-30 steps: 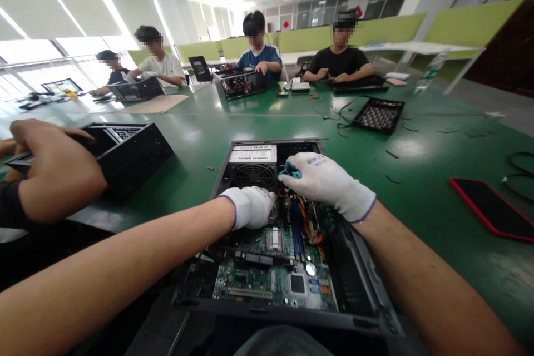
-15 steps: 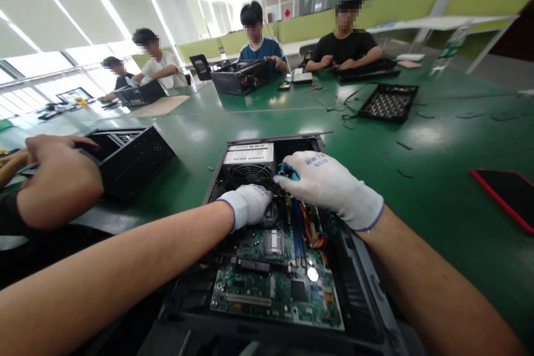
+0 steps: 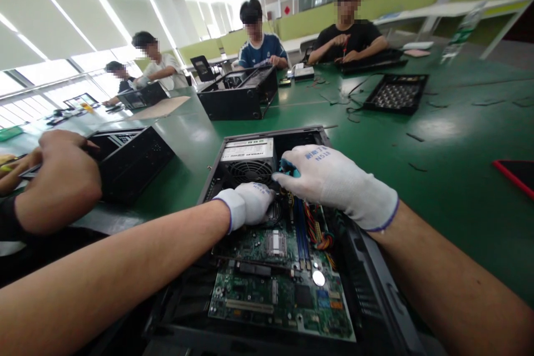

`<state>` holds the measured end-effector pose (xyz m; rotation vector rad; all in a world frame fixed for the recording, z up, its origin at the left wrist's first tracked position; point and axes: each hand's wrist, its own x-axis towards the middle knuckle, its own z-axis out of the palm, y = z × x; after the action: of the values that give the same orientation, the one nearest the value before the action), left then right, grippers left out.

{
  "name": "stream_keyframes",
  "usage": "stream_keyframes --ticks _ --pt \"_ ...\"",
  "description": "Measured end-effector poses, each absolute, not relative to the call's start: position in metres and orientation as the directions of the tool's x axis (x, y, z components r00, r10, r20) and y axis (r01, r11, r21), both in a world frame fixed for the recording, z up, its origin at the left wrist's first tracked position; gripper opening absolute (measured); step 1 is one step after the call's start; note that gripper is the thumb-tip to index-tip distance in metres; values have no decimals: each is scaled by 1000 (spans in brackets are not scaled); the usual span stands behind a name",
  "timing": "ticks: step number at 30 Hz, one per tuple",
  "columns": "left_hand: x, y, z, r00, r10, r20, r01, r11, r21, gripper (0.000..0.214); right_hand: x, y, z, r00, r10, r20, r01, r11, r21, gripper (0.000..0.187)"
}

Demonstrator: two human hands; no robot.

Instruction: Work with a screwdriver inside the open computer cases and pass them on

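An open computer case lies in front of me, with a green motherboard inside. At its far end is a silver power supply with a black fan grille. My left hand, in a white glove, reaches in below the power supply, over the CPU cooler. Its fingers curl downward and their tips are hidden. My right hand, gloved too, is bent beside the power supply, above the bundled coloured cables. Its fingers are curled together, and what they may hold is hidden.
Close on my left, a co-worker's arm reaches over another black case. Across the green table, people work at more cases. A black perforated panel and a red-edged tablet lie to the right.
Both my hands stay in nearly the same place inside the case. The view has shifted slightly. Across the table, the black case has tipped and come nearer, and a co-worker's hand has risen.
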<state>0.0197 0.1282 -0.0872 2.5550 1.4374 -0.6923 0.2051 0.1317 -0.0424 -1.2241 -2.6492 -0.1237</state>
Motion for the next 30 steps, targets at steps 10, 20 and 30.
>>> stream_keyframes --ticks 10,20,30 --pt "20 131 -88 429 775 -464 839 -532 -112 62 203 132 -43 -601 760 247 776 629 -49 44" --pt "26 136 -89 480 740 -472 805 -585 -98 78 205 132 -42 -624 738 257 758 652 -33 43" --pt "19 123 -55 514 779 -359 842 -538 39 62 208 129 -31 -459 787 413 707 605 -366 36"
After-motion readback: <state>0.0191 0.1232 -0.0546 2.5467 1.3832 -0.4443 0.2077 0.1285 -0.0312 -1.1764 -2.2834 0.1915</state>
